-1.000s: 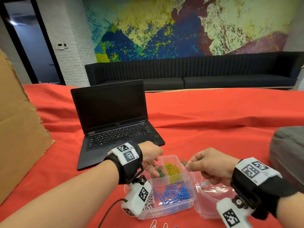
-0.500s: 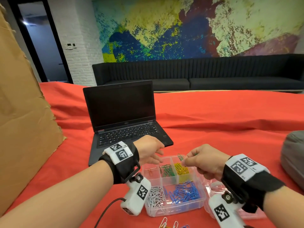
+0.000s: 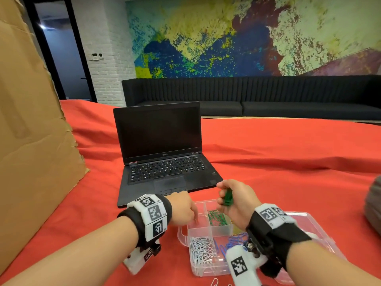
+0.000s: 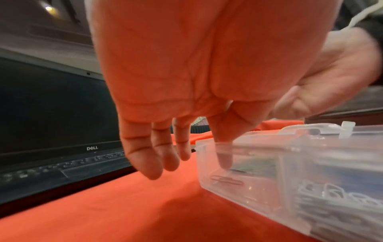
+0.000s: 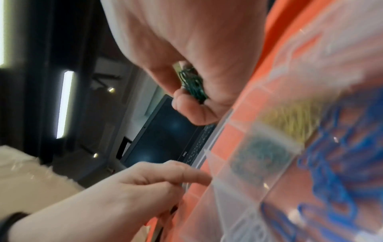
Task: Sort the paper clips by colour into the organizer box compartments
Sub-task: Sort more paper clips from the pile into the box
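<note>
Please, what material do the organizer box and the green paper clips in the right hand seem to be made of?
Organizer box: probably clear, glossy hard plastic, since the clips and red cloth show through its walls. Green paper clips: thin bent wire with an even green surface, likely coated metal, though the core does not show. The right hand grips them as a bunch.

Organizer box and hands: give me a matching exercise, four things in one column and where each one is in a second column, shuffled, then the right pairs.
Things:
1. green clips
2. white clips
3. right hand
4. laptop

Places or states:
A. behind the organizer box, lid open, screen dark
B. near-left compartment
C. far middle compartment
D. above the box, holding a bunch of green clips

Pairs: 1-C, 2-B, 3-D, 4-A
</note>
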A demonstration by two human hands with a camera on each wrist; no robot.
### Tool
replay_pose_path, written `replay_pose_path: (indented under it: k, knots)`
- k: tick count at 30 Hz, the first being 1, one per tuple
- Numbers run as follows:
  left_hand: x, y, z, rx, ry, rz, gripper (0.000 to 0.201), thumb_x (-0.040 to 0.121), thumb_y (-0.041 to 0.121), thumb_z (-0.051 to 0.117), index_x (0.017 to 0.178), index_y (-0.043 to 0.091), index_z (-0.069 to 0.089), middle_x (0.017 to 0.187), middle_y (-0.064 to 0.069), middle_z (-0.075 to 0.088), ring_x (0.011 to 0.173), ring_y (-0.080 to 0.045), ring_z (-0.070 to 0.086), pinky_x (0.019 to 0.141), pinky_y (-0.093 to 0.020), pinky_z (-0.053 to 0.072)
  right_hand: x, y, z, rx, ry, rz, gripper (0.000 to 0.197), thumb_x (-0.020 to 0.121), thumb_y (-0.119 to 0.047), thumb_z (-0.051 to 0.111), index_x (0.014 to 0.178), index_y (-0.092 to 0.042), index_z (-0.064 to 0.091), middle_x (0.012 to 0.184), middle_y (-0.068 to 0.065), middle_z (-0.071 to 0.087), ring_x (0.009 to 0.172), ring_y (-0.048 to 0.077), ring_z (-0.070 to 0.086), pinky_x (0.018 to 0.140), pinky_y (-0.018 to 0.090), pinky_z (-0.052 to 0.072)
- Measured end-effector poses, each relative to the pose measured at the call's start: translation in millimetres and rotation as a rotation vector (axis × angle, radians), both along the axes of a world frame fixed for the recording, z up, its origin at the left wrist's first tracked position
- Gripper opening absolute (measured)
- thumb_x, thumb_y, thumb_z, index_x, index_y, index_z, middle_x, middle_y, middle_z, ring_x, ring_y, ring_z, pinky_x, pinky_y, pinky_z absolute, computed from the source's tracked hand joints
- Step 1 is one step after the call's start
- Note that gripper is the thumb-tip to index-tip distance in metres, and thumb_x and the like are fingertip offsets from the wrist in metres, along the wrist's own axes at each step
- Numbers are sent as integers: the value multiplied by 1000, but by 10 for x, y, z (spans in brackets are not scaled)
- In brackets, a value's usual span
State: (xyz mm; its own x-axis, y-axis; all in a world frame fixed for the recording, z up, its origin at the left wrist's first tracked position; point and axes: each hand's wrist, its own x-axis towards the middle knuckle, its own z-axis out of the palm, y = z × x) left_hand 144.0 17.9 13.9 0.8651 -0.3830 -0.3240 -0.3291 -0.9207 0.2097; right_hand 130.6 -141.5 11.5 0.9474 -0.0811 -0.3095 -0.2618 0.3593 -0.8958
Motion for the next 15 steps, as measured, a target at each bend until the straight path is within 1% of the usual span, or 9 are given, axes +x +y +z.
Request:
replay_pose_path:
  k: [2, 4, 5, 7, 10, 13, 15]
  knots:
    - [6, -10, -9, -5, 12, -13, 34, 88, 14, 43, 105, 18, 73, 103, -6, 66, 94, -22, 59, 84, -27, 48, 28, 68, -85, 84, -30, -31, 26, 94, -15, 43, 71, -7, 50, 57, 6, 40, 51, 20, 39, 53, 29, 35]
    - [12, 1, -34, -1, 8, -16, 33, 87, 12, 43, 104, 12, 72, 104, -8, 69, 97, -25, 61, 88, -33, 51, 42, 110, -160, 40, -76, -45, 31, 95, -17, 44, 66, -8, 51, 58, 8, 47, 53, 22, 46, 56, 30, 36]
    - [15, 12, -43, -4, 4, -14, 33, 87, 12, 43, 103, 10, 72, 106, -9, 69, 98, -26, 62, 89, -35, 51, 47, 122, -184, 3, -103, -52, 32, 95, -16, 44, 65, -8, 53, 59, 8, 50, 55, 22, 49, 58, 30, 37]
    - [7, 36, -50, -21, -9, -12, 33, 86, 12, 43, 104, 11, 71, 107, -9, 69, 100, -25, 61, 89, -34, 51, 47, 122, -200, -73, -155, -69, 33, 94, -15, 45, 65, -8, 57, 59, 9, 57, 60, 23, 53, 63, 31, 40]
    - [-25, 51, -20, -62, -65, -10, 32, 86, 11, 45, 106, 14, 71, 110, -7, 67, 102, -23, 60, 88, -30, 50, 10, 92, -151, -157, -169, -43, 31, 95, -18, 44, 71, -10, 62, 65, 9, 64, 69, 23, 58, 72, 31, 42]
    - [-92, 70, 35, -77, -158, 7, 30, 87, 12, 48, 107, 16, 70, 113, -5, 61, 106, -22, 57, 91, -32, 48, -52, 50, -90, -176, -126, 97, 34, 98, -28, 37, 84, -13, 65, 83, 9, 69, 83, 21, 61, 86, 34, 39]
    - [-150, 91, 70, -98, -232, 12, 27, 86, 12, 48, 101, 16, 70, 108, -3, 57, 101, -21, 56, 90, -32, 48, -112, -1, -14, -180, -105, 178, 34, 98, -32, 35, 91, -16, 65, 94, 7, 69, 91, 20, 59, 95, 34, 34]
